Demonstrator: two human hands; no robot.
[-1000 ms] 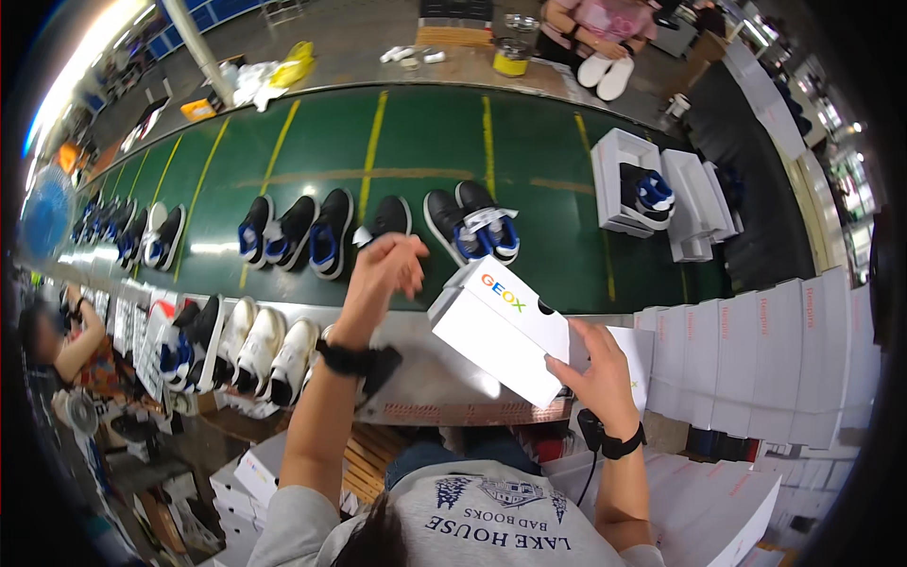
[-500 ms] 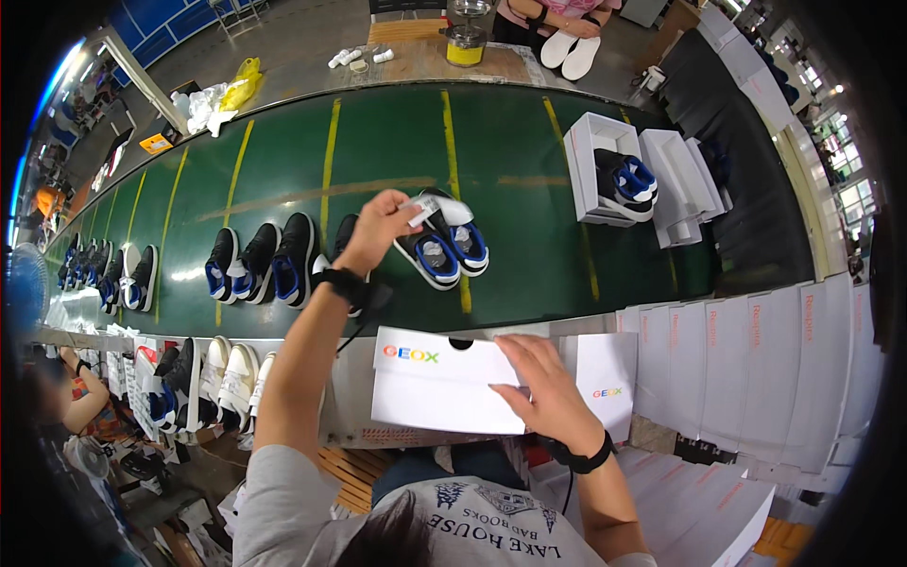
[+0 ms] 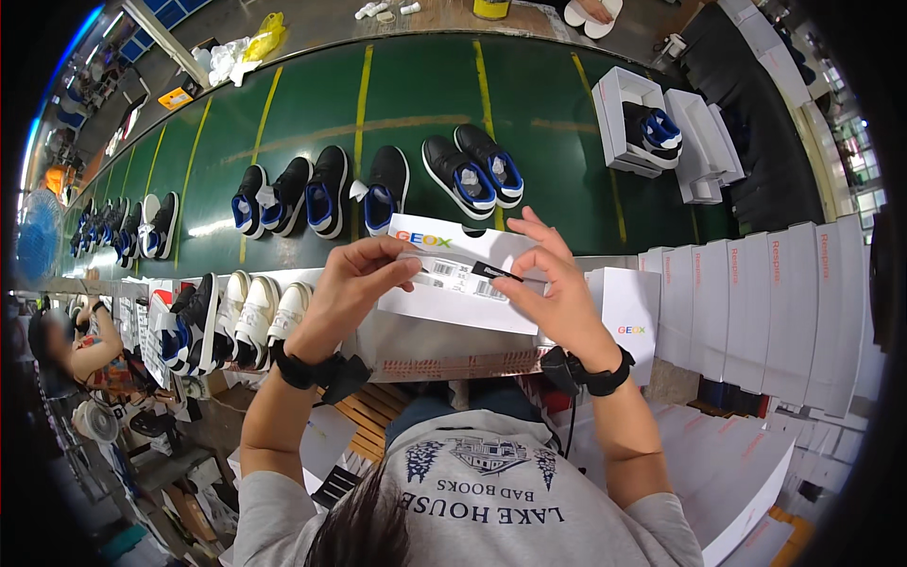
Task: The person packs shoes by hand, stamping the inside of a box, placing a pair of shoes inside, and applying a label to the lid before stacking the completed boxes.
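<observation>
In front of me lies a closed white shoebox (image 3: 453,312) with a coloured logo and a dark thumb notch. A white barcode label (image 3: 463,281) with a black patch is stretched over it. My left hand (image 3: 351,283) pinches the label's left end between thumb and fingers. At the other end, my right hand (image 3: 564,300) pinches it too, its upper fingers raised. Whether the label touches the box cannot be told. Just beyond the box, a pair of black sneakers (image 3: 482,151) with blue lining sits on the green conveyor belt (image 3: 416,90).
More black sneakers (image 3: 328,180) line the belt to the left. An open shoebox (image 3: 619,142) holding sneakers stands at far right, beside its lid. White boxes (image 3: 746,302) are stacked at right. White shoes (image 3: 253,317) stand at left. Another person's hand (image 3: 593,11) shows at the top.
My left hand has come back from above the sneakers to the shoebox, bringing the label. My right hand has left the box lid and taken the label's other end. The view has shifted.
</observation>
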